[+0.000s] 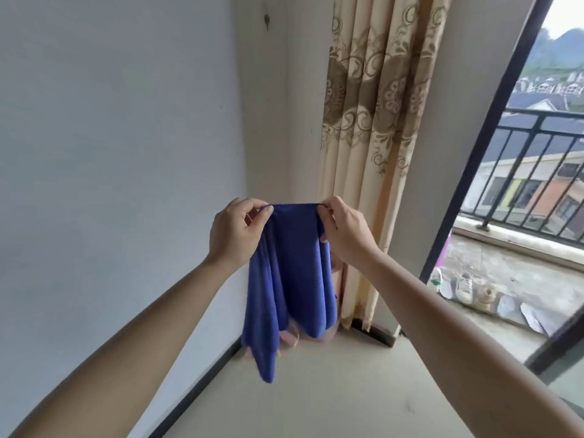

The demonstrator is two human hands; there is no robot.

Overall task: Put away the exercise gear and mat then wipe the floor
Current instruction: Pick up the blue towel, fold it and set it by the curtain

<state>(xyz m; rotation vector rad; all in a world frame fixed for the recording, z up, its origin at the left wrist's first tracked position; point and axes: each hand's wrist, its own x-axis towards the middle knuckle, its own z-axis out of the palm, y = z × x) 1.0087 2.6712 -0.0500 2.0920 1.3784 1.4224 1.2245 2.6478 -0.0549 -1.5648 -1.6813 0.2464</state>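
Observation:
A blue cloth (pixel 290 279) hangs in front of me, held up by its top edge. My left hand (pixel 235 232) pinches the left end of that edge and my right hand (pixel 346 230) pinches the right end, both arms stretched forward. The cloth droops in folds, its lowest tip well above the pale floor (pixel 316 390). Behind the cloth, in the room's corner, something pink (pixel 292 338) shows at floor level; most of it is hidden.
A white wall (pixel 110 169) runs along the left with a dark skirting board. A patterned beige curtain (pixel 376 121) hangs in the corner. On the right, an open sliding door frame (pixel 474 153) leads to a balcony with shoes (pixel 463 286), insoles and a black railing (pixel 537 159).

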